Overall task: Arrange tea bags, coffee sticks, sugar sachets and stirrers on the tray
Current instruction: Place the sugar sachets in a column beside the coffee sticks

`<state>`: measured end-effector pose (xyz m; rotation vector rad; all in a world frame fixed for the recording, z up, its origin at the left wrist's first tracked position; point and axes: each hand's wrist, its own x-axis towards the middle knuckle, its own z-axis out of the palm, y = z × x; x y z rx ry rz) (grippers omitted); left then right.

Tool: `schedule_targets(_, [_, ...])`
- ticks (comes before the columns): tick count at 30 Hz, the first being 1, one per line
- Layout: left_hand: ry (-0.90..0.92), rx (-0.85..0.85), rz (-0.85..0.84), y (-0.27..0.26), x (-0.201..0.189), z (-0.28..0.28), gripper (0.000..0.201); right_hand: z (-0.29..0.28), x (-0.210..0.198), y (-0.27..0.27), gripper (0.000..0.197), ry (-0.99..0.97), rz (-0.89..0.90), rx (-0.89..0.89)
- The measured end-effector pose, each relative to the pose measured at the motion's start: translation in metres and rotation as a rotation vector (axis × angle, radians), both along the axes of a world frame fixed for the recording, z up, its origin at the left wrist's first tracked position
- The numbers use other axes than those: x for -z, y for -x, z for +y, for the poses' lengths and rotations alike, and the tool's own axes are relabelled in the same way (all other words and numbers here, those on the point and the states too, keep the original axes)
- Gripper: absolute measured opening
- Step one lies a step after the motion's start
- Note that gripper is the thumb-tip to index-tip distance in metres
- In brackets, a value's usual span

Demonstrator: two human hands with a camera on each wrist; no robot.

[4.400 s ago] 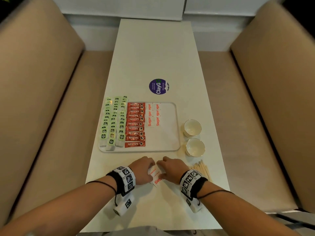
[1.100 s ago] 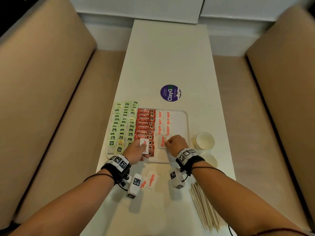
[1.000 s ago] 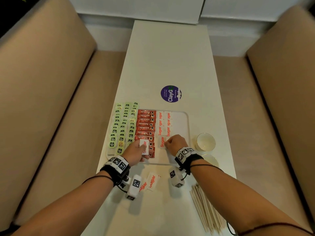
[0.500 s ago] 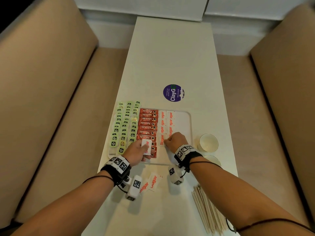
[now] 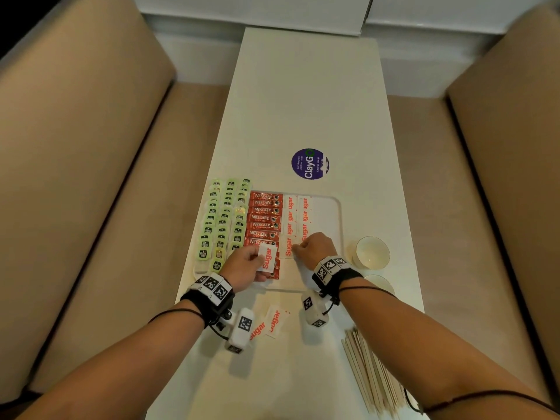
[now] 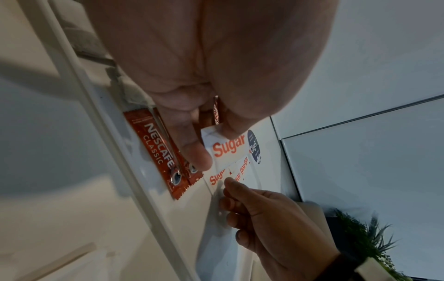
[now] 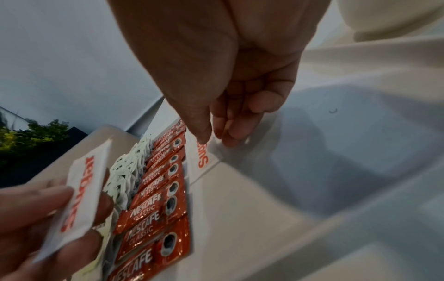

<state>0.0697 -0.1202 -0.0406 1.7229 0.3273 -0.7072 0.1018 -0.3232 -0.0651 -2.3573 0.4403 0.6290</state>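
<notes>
A white tray [image 5: 337, 213] holds rows of green tea bags [image 5: 224, 219], red coffee sticks [image 5: 263, 219] and two columns of sugar sachets [image 5: 297, 212]. My left hand [image 5: 257, 259] hovers over the nearest coffee sticks and pinches one sugar sachet [image 5: 268, 257], also seen as the held sachet [image 6: 228, 146]. My right hand [image 5: 295, 248] pinches the far end of another sachet [image 5: 288, 247] lying flat at the near end of the left sugar column; the wrist view shows that sachet [image 7: 203, 157]. Two loose sachets [image 5: 268, 325] lie on the table, and wooden stirrers [image 5: 372, 377] at the near right.
Two white cups [image 5: 372, 251] stand just right of the tray, the nearer cup [image 5: 380, 283] partly behind my right wrist. A round purple sticker [image 5: 309, 164] lies beyond the tray. Padded beige benches [image 5: 75, 177] flank the narrow white table [image 5: 309, 101].
Since 4.4 s ago both hands have gone from the loose sachets at the table's near edge to the tray, each with one sachet. Over the last second they have barely shifted.
</notes>
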Motion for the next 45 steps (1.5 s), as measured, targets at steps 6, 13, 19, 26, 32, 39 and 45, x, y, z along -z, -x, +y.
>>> schedule_targets(6, [-0.016, 0.014, -0.026, 0.001, 0.003, -0.001, 0.017, 0.002, -0.009, 0.014, 0.027, -0.149, -0.091, -0.028])
schedule_targets(13, [-0.019, 0.02, -0.07, 0.004, 0.0, -0.01, 0.015, 0.004, -0.021, 0.042, 0.021, -0.339, -0.118, -0.074])
schedule_targets(19, [0.005, 0.09, -0.08, 0.009, -0.003, -0.019, 0.019, -0.001, -0.02, 0.052, 0.02, -0.328, -0.106, -0.047])
schedule_targets(26, [-0.197, 0.28, -0.14, 0.008, 0.001, -0.006, 0.006, -0.022, -0.017, 0.04, 0.022, -0.209, -0.109, 0.047])
schedule_targets(32, [-0.498, 0.705, -0.136, 0.021, 0.001, 0.011, 0.012, -0.034, -0.005, 0.025, 0.034, -0.047, -0.046, 0.08])
schedule_targets(39, [-0.538, 0.788, -0.13, 0.034, 0.003, 0.011, 0.013, -0.032, 0.0, 0.017, 0.033, -0.018, 0.007, 0.067])
schedule_targets(45, [-0.501, 0.757, -0.109, 0.037, 0.007, 0.016, 0.01, -0.031, 0.0, 0.012, 0.031, 0.009, -0.006, 0.065])
